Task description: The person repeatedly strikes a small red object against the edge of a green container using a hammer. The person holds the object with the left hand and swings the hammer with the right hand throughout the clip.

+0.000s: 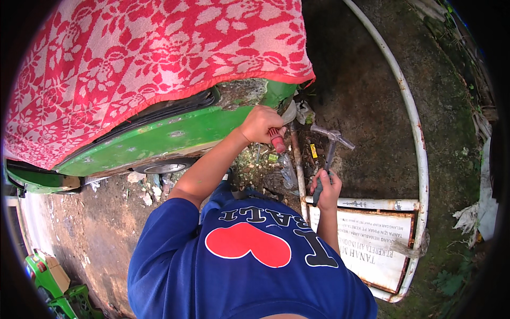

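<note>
My left hand [261, 125] is closed around a tool with a ribbed red handle [277, 141]. Its working end is hidden, so I cannot tell its exact kind. That hand is at the corner of a green car body [180, 127] with worn, patchy paint; whether the tool touches the body I cannot tell. In my right hand [330, 187] is a hammer [329, 158], gripped by its dark handle. The metal head [333, 136] points away from me, to the right of the red handle and apart from it.
A red and white floral blanket [175, 48] drapes over the car. At the right stands a bent white metal pipe frame [413, 114] bearing a rusty-edged white sign [361, 239]. Debris and a clear plastic bag [288, 171] lie below my hands. Green plastic items [48, 276] are at lower left.
</note>
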`<state>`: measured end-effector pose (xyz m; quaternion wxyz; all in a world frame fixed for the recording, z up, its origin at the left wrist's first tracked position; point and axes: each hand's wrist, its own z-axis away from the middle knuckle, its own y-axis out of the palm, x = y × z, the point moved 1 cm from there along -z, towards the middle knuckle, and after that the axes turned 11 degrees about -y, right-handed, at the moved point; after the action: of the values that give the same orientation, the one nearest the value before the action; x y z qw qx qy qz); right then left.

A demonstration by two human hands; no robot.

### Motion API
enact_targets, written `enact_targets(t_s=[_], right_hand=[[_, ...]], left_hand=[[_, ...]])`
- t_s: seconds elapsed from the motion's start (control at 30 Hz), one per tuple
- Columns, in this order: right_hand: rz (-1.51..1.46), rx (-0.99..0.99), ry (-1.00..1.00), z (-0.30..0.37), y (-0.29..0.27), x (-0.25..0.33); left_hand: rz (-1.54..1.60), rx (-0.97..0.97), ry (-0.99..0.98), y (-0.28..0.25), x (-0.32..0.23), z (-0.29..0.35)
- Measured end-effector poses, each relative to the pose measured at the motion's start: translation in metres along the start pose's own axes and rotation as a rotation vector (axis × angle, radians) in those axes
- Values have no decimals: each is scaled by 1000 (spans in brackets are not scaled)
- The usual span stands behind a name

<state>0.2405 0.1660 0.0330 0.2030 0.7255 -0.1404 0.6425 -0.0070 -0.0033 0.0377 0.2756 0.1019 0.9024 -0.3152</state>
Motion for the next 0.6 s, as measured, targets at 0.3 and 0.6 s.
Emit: enact_targets(t_s=[0.3,0.6], right_hand=[[-29,-5,9,0,-3,-3],[-19,1,25,2,-9,-6]], left_hand=[[-51,61,33,-1,-1,-2],[-139,265,26,-2,1,-6]])
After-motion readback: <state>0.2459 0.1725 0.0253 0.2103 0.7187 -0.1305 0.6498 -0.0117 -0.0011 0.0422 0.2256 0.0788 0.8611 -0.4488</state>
